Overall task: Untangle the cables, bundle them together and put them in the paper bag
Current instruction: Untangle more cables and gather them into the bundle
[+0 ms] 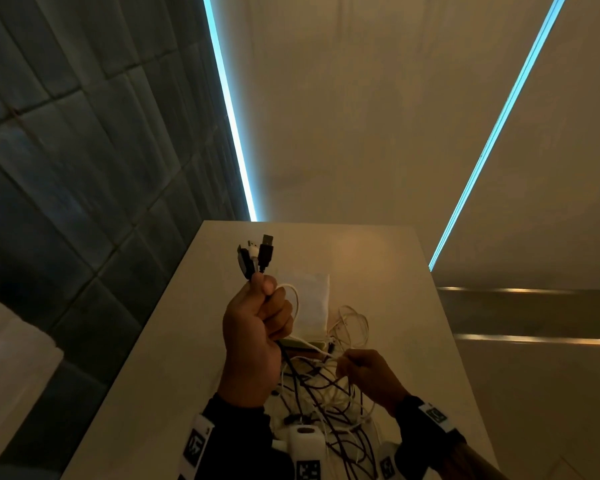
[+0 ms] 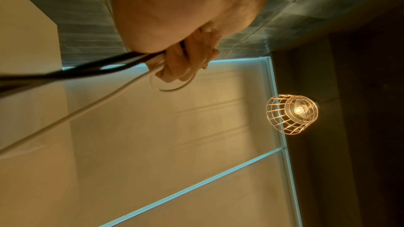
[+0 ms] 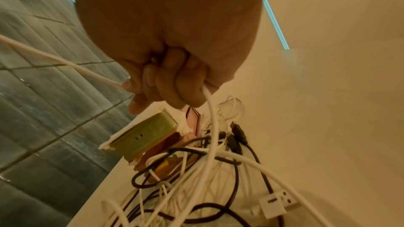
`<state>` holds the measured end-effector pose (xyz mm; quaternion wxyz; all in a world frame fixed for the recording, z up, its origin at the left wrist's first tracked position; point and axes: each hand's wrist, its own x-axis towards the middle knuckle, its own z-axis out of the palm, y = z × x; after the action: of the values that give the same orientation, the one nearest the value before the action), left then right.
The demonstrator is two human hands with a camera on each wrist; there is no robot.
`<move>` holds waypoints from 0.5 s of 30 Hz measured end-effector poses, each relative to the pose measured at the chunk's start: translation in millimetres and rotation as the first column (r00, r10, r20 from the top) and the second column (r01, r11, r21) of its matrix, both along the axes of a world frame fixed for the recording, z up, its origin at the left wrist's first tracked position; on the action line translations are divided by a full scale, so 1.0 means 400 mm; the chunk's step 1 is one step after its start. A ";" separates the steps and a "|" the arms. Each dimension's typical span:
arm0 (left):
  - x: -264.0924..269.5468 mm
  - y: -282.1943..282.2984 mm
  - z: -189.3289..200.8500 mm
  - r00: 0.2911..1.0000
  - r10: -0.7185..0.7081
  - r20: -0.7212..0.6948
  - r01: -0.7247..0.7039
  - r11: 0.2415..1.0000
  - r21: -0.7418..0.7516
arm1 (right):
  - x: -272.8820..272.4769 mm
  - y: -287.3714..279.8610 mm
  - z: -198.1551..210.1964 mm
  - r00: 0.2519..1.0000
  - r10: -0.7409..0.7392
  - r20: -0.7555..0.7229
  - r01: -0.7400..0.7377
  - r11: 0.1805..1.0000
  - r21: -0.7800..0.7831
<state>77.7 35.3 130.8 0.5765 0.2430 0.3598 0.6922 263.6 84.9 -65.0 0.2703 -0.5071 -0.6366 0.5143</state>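
Observation:
My left hand (image 1: 257, 320) is raised above the table, its fingers (image 2: 181, 61) curled round a bunch of black and white cables. Their plug ends (image 1: 257, 254) stick up out of the fist. Lower right, my right hand (image 1: 357, 367) has its fingers (image 3: 172, 82) curled round a white cable (image 3: 211, 127) that runs down into the tangle. A heap of black and white cables (image 1: 326, 393) lies on the table between my wrists. The white paper bag (image 1: 309, 303) lies flat on the table behind my left hand, partly hidden by it.
A beige table (image 1: 378, 265) runs away from me, with a dark tiled wall (image 1: 66, 150) to its left. A green and brown box (image 3: 148, 135) sits by the bag beside the tangle. A white plug (image 3: 277, 203) lies at the heap's edge. A caged lamp (image 2: 292, 114) hangs overhead.

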 end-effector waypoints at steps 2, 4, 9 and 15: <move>0.020 0.000 -0.006 0.997 0.002 -0.072 -0.005 0.999 -0.035 | -0.010 0.011 0.006 0.993 -0.103 0.064 0.104 0.994 -0.018; 0.032 0.005 -0.012 0.990 0.012 -0.138 -0.021 0.997 -0.070 | -0.029 0.019 0.057 0.970 -0.243 -0.012 0.242 0.969 -0.039; 0.032 0.021 -0.042 0.984 0.022 -0.177 -0.059 0.976 -0.211 | -0.056 0.010 0.321 0.782 -0.201 -0.590 0.207 0.977 -0.058; 0.037 0.015 -0.029 0.999 -0.054 -0.008 0.050 0.968 -0.245 | -0.082 -0.059 0.423 0.791 0.153 -0.593 -0.125 0.988 0.089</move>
<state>92.4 41.2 119.1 0.6173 0.1843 0.4402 0.6254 230.6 61.4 104.2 0.4298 -0.2648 -0.5658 0.6520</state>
